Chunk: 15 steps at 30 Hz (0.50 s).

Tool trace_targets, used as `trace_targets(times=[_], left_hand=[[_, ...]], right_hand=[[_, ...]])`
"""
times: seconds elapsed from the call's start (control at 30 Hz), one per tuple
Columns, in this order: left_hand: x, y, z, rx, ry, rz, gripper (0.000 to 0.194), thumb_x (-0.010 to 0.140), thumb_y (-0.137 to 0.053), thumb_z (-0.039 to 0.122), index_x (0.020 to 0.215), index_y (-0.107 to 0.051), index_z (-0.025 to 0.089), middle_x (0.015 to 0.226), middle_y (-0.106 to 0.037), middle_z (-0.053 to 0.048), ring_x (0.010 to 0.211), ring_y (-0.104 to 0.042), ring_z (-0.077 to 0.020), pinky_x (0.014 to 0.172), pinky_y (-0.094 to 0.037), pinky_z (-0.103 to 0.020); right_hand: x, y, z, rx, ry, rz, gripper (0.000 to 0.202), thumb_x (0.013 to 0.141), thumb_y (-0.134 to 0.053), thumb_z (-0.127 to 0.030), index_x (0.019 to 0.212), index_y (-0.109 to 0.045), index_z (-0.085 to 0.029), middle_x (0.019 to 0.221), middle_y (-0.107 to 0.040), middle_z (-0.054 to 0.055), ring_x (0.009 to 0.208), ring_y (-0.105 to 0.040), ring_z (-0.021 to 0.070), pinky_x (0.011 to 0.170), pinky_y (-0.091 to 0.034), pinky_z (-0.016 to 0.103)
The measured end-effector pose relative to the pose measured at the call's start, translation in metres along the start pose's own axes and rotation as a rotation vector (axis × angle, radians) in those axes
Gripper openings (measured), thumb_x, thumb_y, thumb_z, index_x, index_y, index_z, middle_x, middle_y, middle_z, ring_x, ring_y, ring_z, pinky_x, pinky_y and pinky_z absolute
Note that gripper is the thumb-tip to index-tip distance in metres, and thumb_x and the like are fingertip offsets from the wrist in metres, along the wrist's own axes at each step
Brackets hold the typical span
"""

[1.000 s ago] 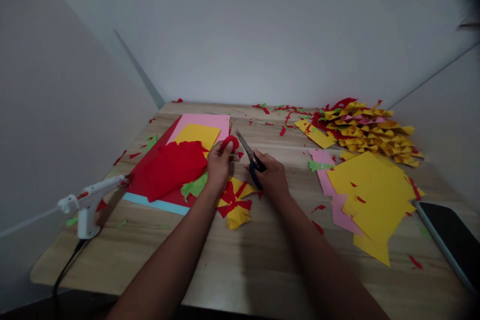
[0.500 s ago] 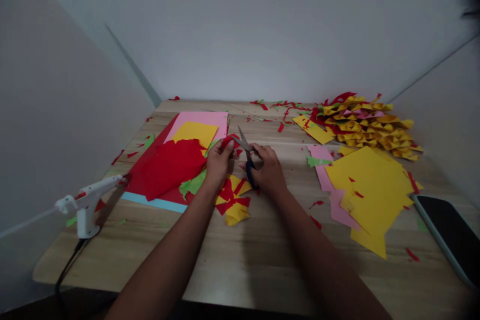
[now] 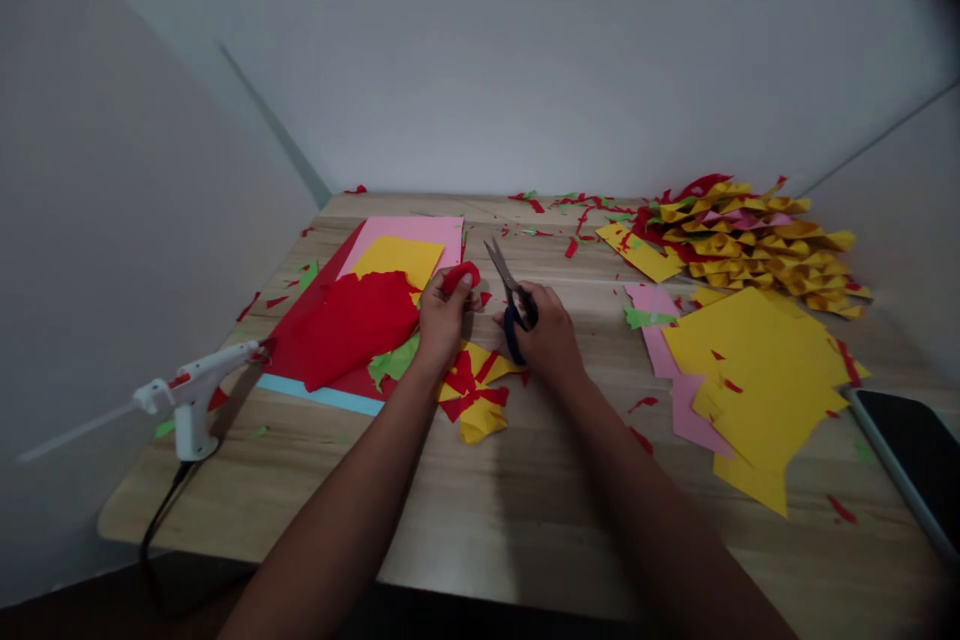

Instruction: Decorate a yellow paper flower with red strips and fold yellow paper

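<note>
Pinched in the fingers of my left hand [image 3: 442, 320] is a small piece of red paper [image 3: 461, 275]. My right hand [image 3: 551, 335] grips a pair of scissors [image 3: 508, 282] by its dark blue handles, with the blades pointing up and away, slightly parted and apart from the red piece. Below the hands lies a yellow and red cut-paper shape [image 3: 476, 390]. Left of my left hand, a larger torn red sheet [image 3: 360, 325] rests over a green scrap [image 3: 394, 362] and other coloured sheets.
A white glue gun [image 3: 199, 400] stands at the table's left edge, its cord hanging down. Yellow sheets [image 3: 757, 380] and pink paper [image 3: 694, 415] lie at the right, beside a phone [image 3: 911, 455]. Behind them is a heap of folded yellow paper [image 3: 772, 245]. Small scraps litter the wooden table [image 3: 450, 520].
The scissors have drawn away from the red piece, moving right with my right hand. My left hand still holds the piece, now turned a little. The whole view has shifted slightly.
</note>
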State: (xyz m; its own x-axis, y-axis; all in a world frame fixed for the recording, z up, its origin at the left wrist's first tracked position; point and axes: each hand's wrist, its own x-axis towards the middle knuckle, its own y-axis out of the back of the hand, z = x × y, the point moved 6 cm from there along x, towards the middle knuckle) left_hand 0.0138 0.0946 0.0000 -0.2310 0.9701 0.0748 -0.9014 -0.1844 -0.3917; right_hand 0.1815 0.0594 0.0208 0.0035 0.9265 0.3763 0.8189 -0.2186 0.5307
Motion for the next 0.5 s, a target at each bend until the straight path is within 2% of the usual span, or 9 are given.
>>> trace_targets(times=[0.17,0.33,0.5], left_hand=[[-0.0034,-0.0021,-0.0009,0.035,0.033,-0.043,0.032,0.074,-0.08,0.046,0.082,-0.066,0.018,0.061,-0.058,0.004,0.054,-0.053,-0.0071,0.054,-0.045,-0.018],[-0.0059,-0.0026,0.0002,0.031,0.051,-0.049,0.034,0.076,-0.078,0.048,0.074,-0.064,0.017,0.059,-0.058,0.003,0.054,-0.053,-0.0067,0.053,-0.043,-0.017],[-0.0021,0.0011,-0.0052,0.012,0.065,-0.005,0.038,0.072,-0.081,0.051,0.078,-0.065,0.016,0.063,-0.063,0.001,0.053,-0.056,-0.0074,0.053,-0.045,-0.019]], right_hand=[[-0.0053,-0.0057,-0.0067,-0.022,0.081,-0.039,0.048,0.083,-0.066,-0.042,0.124,-0.059,-0.019,0.109,-0.061,0.012,0.103,-0.057,0.0284,0.096,-0.049,0.045],[-0.0054,-0.0088,-0.0035,-0.03,0.087,-0.066,0.049,0.083,-0.067,-0.04,0.127,-0.061,-0.02,0.108,-0.064,0.011,0.101,-0.06,0.0265,0.092,-0.051,0.041],[-0.0027,-0.0095,0.0013,-0.081,0.057,-0.108,0.039,0.086,-0.063,-0.039,0.122,-0.067,-0.023,0.094,-0.067,0.006,0.086,-0.065,0.0216,0.08,-0.052,0.033]])
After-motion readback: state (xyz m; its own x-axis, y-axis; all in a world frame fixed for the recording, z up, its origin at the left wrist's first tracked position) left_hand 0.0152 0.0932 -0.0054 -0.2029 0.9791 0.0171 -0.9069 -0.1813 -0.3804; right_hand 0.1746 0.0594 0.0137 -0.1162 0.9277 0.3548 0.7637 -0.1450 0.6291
